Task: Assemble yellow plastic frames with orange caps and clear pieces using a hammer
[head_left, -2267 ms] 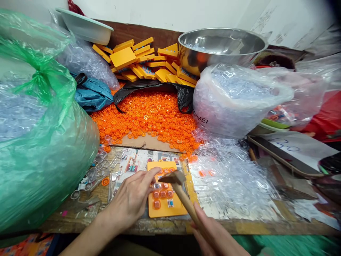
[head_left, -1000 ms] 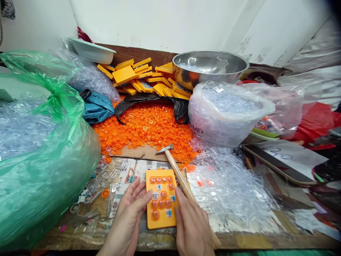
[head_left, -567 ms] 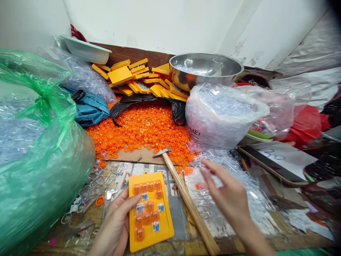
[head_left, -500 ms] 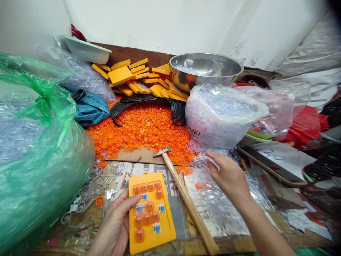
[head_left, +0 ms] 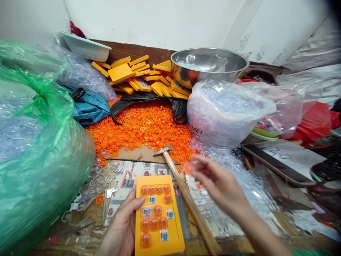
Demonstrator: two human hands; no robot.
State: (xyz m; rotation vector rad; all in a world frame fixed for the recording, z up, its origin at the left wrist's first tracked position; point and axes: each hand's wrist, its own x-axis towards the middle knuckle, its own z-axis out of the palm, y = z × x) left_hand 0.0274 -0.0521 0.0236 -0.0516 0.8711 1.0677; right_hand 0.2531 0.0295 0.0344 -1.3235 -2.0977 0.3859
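Observation:
My left hand (head_left: 121, 225) is closed on the left edge of a yellow rectangular plastic panel (head_left: 174, 227), thumb on its face. Rounded clear-orange caps (head_left: 154, 223) sit on the panel in rows, and several bare spots show small blue-and-white prints (head_left: 164, 235). My right hand (head_left: 215, 181) hangs over the table beside the hammer handle, fingers pointing left toward loose orange pieces (head_left: 186, 167). Its fingertips are smeared by motion, so whether they hold a small part cannot be made out. Between the hands lies a wooden-handled hammer (head_left: 190, 201), head away from me.
Behind the hammer spreads a heap of orange rings (head_left: 144, 124). Yellow panels (head_left: 121, 73) are piled at the back beside a steel bowl (head_left: 207, 76). A green bag (head_left: 53, 170) bulges at left; a white bag of clear parts (head_left: 226, 113) and a phone-like slab (head_left: 274, 165) stand right.
My right hand has moved left, from the clear parts toward the orange pieces by the hammer. The yellow panel in my left hand has shifted slightly right.

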